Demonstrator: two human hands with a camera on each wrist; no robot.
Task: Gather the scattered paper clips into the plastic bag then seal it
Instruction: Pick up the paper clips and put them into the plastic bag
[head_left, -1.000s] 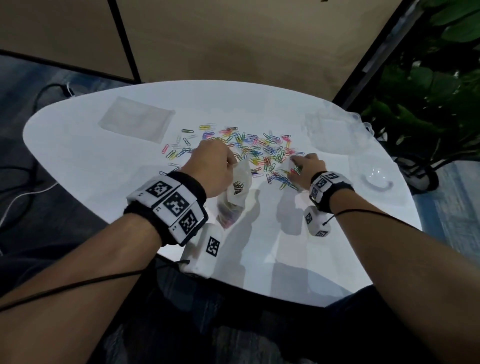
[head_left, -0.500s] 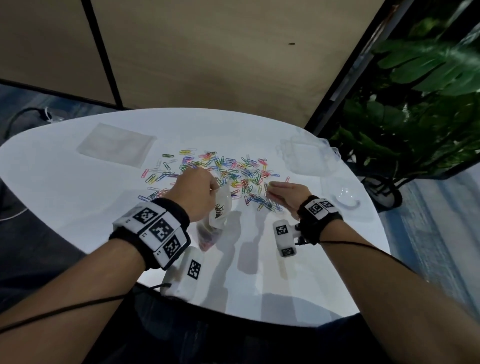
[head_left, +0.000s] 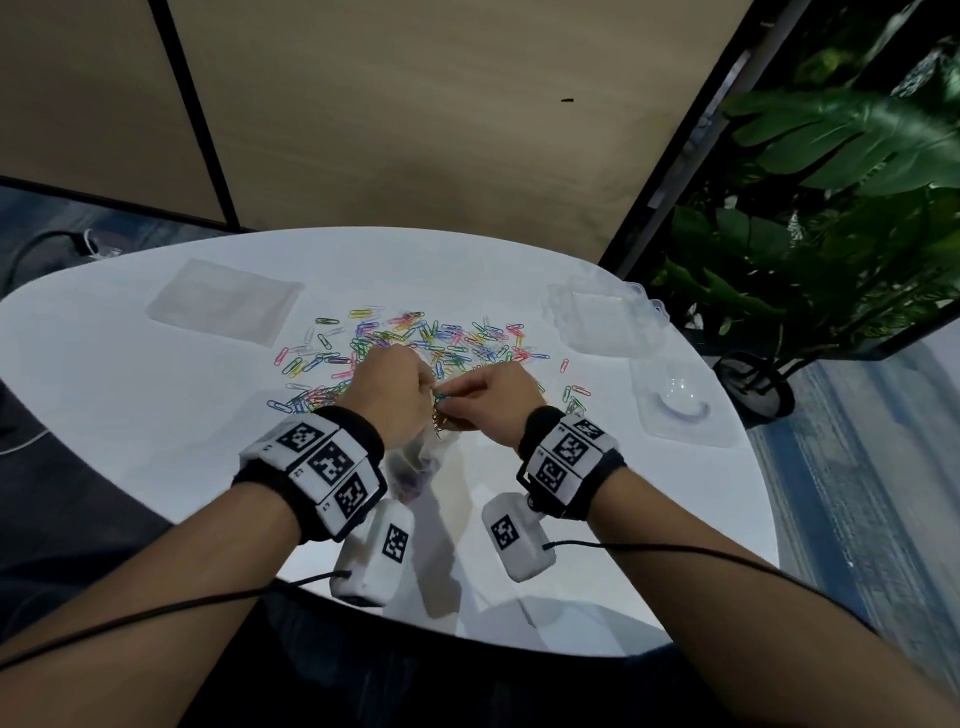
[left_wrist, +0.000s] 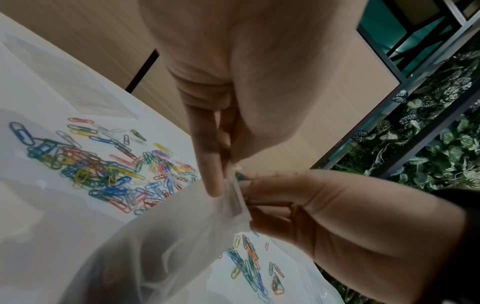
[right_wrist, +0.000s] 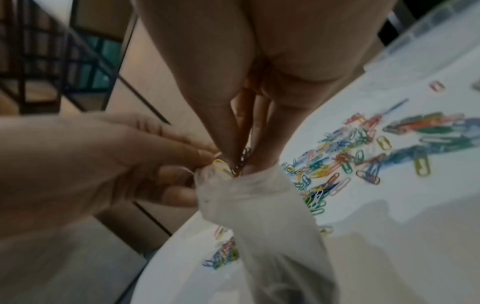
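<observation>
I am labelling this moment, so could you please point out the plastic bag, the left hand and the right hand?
plastic bag (right_wrist: 259, 197): right wrist view, on the gathered neck below its mouth.
left hand (head_left: 387, 395): head view, on the back of the hand.
right hand (head_left: 498, 400): head view, on the back of the hand.

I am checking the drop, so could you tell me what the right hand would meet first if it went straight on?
Probably the plastic bag's mouth: the right hand points its pinched clips right at it.

Dim, soft-focus, wide-angle edge warping
</observation>
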